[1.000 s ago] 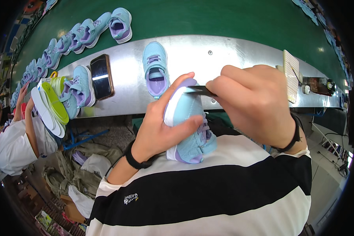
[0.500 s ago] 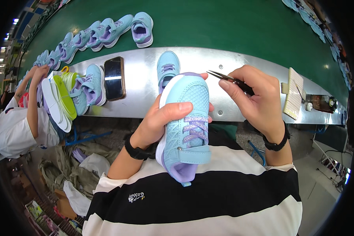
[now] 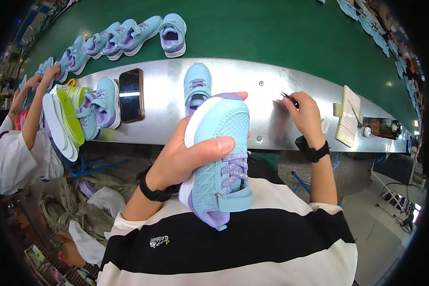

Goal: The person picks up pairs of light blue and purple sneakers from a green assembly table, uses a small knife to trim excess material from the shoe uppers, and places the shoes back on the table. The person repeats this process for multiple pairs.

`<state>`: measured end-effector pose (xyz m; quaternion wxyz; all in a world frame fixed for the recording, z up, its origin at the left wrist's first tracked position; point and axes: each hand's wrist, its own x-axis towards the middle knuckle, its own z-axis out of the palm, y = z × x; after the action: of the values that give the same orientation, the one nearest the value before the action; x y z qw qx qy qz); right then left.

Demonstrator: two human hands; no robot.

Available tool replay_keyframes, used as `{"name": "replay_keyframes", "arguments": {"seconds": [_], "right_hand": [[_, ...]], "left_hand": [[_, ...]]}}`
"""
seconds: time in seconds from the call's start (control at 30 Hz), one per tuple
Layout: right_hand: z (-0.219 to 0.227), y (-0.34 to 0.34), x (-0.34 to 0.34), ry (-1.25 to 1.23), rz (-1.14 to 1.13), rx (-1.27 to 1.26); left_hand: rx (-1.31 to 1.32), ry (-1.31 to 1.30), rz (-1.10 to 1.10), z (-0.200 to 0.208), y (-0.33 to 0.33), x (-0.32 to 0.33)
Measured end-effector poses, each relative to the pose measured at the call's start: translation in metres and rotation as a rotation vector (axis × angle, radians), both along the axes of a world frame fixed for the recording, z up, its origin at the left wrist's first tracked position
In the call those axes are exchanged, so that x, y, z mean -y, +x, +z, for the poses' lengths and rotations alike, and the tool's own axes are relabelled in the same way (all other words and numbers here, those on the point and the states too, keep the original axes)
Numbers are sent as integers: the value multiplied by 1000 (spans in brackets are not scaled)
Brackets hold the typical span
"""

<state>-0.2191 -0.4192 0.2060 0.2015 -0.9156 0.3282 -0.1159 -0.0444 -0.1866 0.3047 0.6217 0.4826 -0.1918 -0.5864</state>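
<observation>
A light-blue child's sneaker (image 3: 226, 117) with lilac lining, glittery lilac laces and a strap is held up in front of my chest. My left hand (image 3: 188, 155) grips it from its left side, thumb across the upper, toe pointing away from me. Farther right, my right hand (image 3: 306, 117) is closed around dark tweezers (image 3: 291, 101), whose thin tips point left over the metal ledge, apart from the sneaker. Just beyond the held sneaker, a matching sneaker (image 3: 197, 81) stands on the ledge, its heel end partly covered.
The metal ledge (image 3: 243, 78) borders a green work surface (image 3: 262, 33), where a row of matching sneakers (image 3: 136, 35) stands. Left lie a phone (image 3: 131, 95), another sneaker (image 3: 107, 102) and bundled insoles (image 3: 62, 126). Right are a gridded pad (image 3: 348, 114) and dark bottle (image 3: 383, 127). A co-worker's arms (image 3: 38, 105) reach in.
My right hand with the tweezers has moved away from the sneaker's toe, rightward and lower toward the ledge. My left hand still holds the sneaker in nearly the same pose.
</observation>
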Motion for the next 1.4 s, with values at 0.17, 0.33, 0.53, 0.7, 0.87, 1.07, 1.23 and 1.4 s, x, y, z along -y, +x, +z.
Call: {"name": "replay_keyframes", "arguments": {"seconds": [0.17,0.33,0.53,0.7,0.87,1.07,1.23,1.4], "right_hand": [[35,6,-5,-43,258,445],[121,37,-19,249,821,499],[142,65,-22,199,1043,433],[150,65,-28,238,992,377],[146,65,-34,287,938,436],[130,66,-28,393,932,450],[119,68,-26,511,893,478],[125,65,-19,492,938,444]], "left_hand": [[94,94,-70,7,-5,4],[167,24,-219,15,-8,5],[353,84,-210,21,-15,0],[493,40,-182,21,-18,-1],[473,61,-174,18,-16,-2],[400,80,-173,15,-15,-3],[410,50,-167,14,-13,-2],[360,55,-192,12,-10,-1]]}}
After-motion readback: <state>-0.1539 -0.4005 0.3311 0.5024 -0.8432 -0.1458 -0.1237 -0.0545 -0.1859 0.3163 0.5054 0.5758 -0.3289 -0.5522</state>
